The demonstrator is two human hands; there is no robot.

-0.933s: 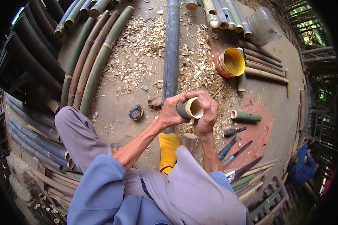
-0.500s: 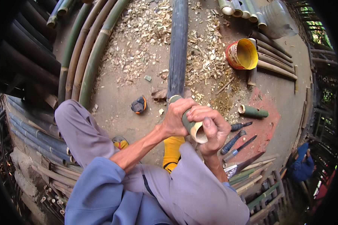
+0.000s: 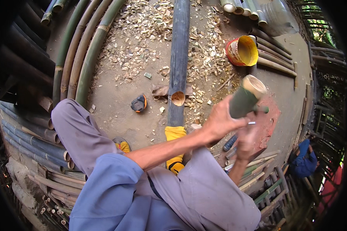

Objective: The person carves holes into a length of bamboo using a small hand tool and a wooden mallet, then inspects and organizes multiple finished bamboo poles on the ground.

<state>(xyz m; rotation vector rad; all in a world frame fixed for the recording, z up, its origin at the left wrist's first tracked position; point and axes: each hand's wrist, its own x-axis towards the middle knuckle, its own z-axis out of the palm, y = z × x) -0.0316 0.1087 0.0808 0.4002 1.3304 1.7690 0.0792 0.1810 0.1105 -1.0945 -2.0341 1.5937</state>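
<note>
My left hand [image 3: 221,119] is wrapped round a short green bamboo tube [image 3: 243,103], held tilted with its pale cut end up and away from me. Just below the tube, my right hand [image 3: 246,136] is over the hand tools and smeared by motion, so its fingers do not show clearly. Under it, a dark-wrapped tool handle [image 3: 230,142] is partly seen. Between my legs a long dark bamboo pole [image 3: 177,57] runs away from me. It has a round hole [image 3: 178,98] in its upper side, and my yellow-covered foot [image 3: 175,133] is at its near end.
A black and orange tape measure [image 3: 138,103] lies left of the pole. Wood chips [image 3: 133,50] litter the ground. To the right are a red and yellow bucket [image 3: 229,52] and a red patch [image 3: 272,115]. Long bamboo poles [image 3: 89,63] lie at left; a person in blue [image 3: 302,159] is far right.
The tube has left the pole, moving right and up in my left hand, and the pole's hole now shows. My right hand has let go of the tube and dropped toward the tools.
</note>
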